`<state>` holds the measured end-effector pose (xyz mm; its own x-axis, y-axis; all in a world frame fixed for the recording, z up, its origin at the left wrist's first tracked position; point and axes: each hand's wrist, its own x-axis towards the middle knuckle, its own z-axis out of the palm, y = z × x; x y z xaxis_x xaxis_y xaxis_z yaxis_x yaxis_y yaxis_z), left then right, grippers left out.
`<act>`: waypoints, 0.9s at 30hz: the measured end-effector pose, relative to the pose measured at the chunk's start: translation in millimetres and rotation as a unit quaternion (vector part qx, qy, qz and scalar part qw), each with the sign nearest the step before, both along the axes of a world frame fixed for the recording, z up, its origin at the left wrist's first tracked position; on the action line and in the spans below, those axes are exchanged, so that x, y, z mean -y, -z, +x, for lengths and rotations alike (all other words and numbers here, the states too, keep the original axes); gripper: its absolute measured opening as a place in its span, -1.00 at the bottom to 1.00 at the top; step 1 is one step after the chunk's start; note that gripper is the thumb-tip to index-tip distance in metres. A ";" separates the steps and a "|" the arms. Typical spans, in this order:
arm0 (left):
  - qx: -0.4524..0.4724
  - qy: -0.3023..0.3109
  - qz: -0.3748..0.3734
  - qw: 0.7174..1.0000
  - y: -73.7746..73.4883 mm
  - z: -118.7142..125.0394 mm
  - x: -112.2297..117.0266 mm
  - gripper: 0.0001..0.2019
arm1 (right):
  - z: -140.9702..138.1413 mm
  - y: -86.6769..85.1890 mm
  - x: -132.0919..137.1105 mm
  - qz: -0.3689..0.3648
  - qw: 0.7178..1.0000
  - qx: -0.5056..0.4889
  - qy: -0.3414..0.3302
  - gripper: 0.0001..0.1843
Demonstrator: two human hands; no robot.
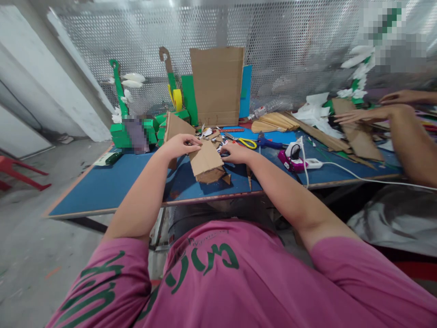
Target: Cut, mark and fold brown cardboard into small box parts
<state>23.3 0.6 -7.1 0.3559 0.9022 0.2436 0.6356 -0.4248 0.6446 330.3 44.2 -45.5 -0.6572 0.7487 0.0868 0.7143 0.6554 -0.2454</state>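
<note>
A small folded cardboard box rests near the front edge of the blue table, its flat top panel facing up and its near end angled. At its upper left edge, my left hand has thumb and fingers closed on the cardboard. My right hand holds its right side with curled fingers, whose tips are partly hidden. Behind my left hand stands a bent cardboard sheet. Small paper and cardboard scraps lie just beyond the box.
Yellow-handled scissors, a blue glue gun and a purple power strip with a white cord lie to the right. A tall cardboard panel stands behind, beside green hooked structures. A co-worker's hands rest over cardboard at far right.
</note>
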 end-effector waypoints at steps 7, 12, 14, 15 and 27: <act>0.001 0.003 0.001 1.000 0.9 -0.5 -1.6 -0.53 | -0.1 0.8 0.0 0.004 1.000 0.001 -0.002 -0.61; -0.008 0.001 0.005 1.000 0.3 -0.6 -1.2 -0.52 | 0.6 1.8 -1.3 0.002 1.000 0.002 -0.003 -0.59; -0.010 0.000 0.003 1.000 0.2 -0.4 -1.2 -0.51 | 0.9 2.0 -1.9 0.001 1.000 -0.001 -0.004 -0.59; -0.009 -0.001 0.003 1.000 0.2 -0.2 -1.2 -0.51 | 1.0 2.1 -2.2 0.001 1.000 -0.001 -0.004 -0.60; -0.001 0.001 -0.002 1.000 -0.5 1.4 0.5 -0.52 | 0.7 3.0 -3.1 0.010 1.000 0.008 -0.002 -0.59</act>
<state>24.7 0.2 -6.6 0.3574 0.9027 0.2398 0.6364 -0.4233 0.6448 330.9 47.3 -48.5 -0.6620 0.7440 0.0912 0.7153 0.6634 -0.2195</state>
